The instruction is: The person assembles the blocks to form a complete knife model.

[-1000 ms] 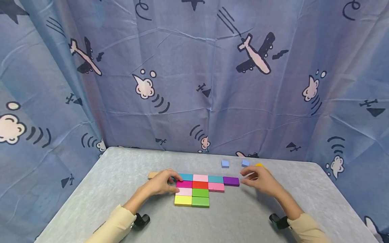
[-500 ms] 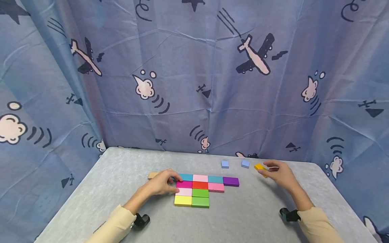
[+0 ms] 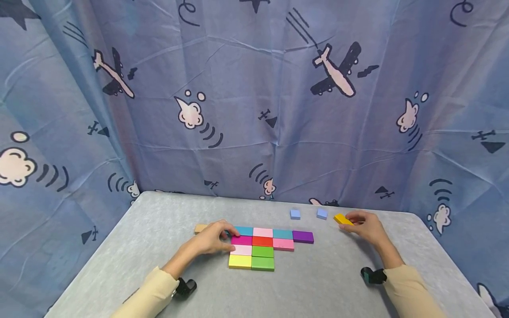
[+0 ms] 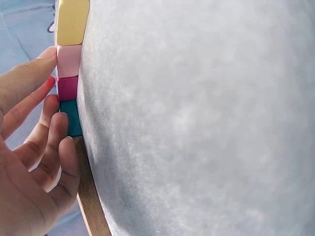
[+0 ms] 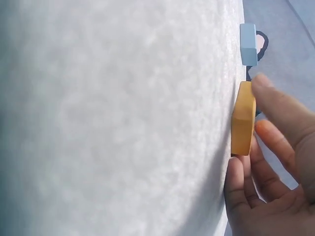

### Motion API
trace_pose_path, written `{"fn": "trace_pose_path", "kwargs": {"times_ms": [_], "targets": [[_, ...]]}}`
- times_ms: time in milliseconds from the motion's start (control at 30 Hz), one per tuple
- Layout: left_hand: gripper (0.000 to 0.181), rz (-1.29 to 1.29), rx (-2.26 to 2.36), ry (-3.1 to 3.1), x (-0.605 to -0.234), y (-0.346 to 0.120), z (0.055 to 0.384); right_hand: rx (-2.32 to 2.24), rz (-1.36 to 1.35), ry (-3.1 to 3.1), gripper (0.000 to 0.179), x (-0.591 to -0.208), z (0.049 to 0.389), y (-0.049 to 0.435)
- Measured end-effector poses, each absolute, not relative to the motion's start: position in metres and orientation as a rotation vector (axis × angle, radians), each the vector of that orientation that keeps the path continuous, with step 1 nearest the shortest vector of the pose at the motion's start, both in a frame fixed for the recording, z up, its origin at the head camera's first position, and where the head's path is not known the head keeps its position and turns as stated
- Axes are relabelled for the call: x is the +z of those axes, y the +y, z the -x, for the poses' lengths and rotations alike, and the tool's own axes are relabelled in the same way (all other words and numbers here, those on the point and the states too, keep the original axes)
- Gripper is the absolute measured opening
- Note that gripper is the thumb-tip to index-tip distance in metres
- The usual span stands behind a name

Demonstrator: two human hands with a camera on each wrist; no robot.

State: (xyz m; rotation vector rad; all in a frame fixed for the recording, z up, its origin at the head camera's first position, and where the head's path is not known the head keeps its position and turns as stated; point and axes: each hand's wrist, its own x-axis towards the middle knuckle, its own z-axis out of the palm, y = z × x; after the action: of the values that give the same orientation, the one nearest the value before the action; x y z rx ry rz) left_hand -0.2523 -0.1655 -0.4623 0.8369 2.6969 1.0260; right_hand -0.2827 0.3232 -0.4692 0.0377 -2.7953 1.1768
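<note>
My left hand rests at the left end of a flat layout of coloured rectangular blocks. Its thumb touches the light pink block; its fingers, loosely bent, lie by the magenta block and the teal block. Over at the right, a yellow-orange block lies on the table, and my right hand pinches its near end, thumb on one side and index finger on the other. In the right wrist view the same yellow-orange block stands out before the curled fingers.
Two light blue blocks lie at the back, a left one and a right one. A purple block ends the layout's top row. The grey table backs onto a printed blue curtain.
My right hand has moved right from beside the purple block to the yellow-orange block and taken hold of it, turning it slightly. My left hand has stayed in place.
</note>
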Motion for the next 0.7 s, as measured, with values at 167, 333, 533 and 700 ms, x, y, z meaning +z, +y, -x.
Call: {"fn": "trace_pose_path", "kwargs": {"times_ms": [167, 333, 533, 700], "targets": [[0.031, -0.835, 1.023, 2.698, -0.4622, -0.1652, 0.2525, 1.211, 0.018, -2.785, 0.043, -0.4718, 0.2841, 0.3251], [0.030, -0.831, 1.021, 2.699, -0.4636, -0.1657, 0.2533, 1.210, 0.021, -2.778, 0.041, -0.4711, 0.2822, 0.3259], [0.030, -0.827, 1.023, 2.701, -0.4655, -0.1663, 0.2541, 1.216, -0.036, -2.763, 0.039, -0.4723, 0.2794, 0.3295], [0.030, -0.821, 1.038, 2.693, -0.4662, -0.1659, 0.2543, 1.233, -0.091, -2.752, 0.036, -0.4726, 0.2773, 0.3321]]}}
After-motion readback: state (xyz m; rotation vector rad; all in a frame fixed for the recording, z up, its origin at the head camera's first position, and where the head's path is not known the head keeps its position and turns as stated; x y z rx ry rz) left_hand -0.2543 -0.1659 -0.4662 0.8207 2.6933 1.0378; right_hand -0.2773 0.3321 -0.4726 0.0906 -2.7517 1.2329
